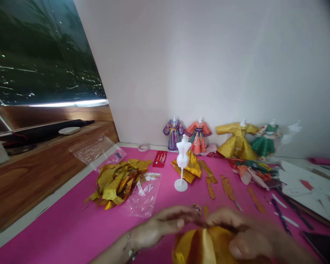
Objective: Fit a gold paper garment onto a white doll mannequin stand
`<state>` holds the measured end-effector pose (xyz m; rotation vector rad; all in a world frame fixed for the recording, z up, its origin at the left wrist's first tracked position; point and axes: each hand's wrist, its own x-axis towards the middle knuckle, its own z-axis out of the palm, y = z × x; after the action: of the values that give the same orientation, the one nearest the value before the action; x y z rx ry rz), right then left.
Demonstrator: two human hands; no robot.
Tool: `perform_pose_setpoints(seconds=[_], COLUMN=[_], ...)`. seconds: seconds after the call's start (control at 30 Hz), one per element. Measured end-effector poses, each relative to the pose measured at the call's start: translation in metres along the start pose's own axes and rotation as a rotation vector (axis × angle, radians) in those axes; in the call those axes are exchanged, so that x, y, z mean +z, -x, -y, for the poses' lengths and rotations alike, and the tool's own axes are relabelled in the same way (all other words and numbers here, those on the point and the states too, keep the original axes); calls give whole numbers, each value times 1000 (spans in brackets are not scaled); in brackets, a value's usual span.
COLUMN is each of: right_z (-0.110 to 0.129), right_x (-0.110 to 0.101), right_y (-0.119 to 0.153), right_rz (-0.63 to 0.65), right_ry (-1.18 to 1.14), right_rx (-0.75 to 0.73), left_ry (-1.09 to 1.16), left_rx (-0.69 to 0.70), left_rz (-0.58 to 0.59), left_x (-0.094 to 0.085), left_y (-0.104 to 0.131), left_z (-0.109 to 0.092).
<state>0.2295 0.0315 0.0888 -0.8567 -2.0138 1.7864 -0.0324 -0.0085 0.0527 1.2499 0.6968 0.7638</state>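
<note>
Gathered shiny gold fabric [200, 247] is at the bottom of the view, over the pink work surface. My right hand [247, 229] grips its upper right part, with the thumb across the front and the fingers bent over the top edge. My left hand [167, 223] reaches in from the left with fingers stretched out and thumb apart. Its fingertips are at the fabric's top edge, close to my right fingertips; blur hides whether they touch. Beyond the hands stands a small white dress form [183, 161], with folded gold cloth [194, 167] behind it.
A heap of gold scraps [118, 181] and a clear plastic bag [144, 196] lie left on the pink surface [79, 223]. Cut gold strips [228, 187], pens [282, 220] and papers [305, 183] lie right. Dressed miniature forms [199, 135] line the wall.
</note>
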Motion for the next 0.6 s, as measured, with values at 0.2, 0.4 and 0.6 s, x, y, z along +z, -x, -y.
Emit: perform_pose_setpoints(seconds=[0.2, 0.4, 0.6], right_z=[10, 12, 7], right_x=[-18, -27, -28], right_y=[8, 4, -5], right_rz=[26, -64, -157], right_ry=[-31, 216, 426], right_rx=[51, 2, 13], left_ry=[-9, -203, -370], left_rx=[-157, -101, -102], left_rz=[66, -144, -196], left_x=[5, -8, -15], left_y=[-5, 0, 2], left_z=[2, -21, -40])
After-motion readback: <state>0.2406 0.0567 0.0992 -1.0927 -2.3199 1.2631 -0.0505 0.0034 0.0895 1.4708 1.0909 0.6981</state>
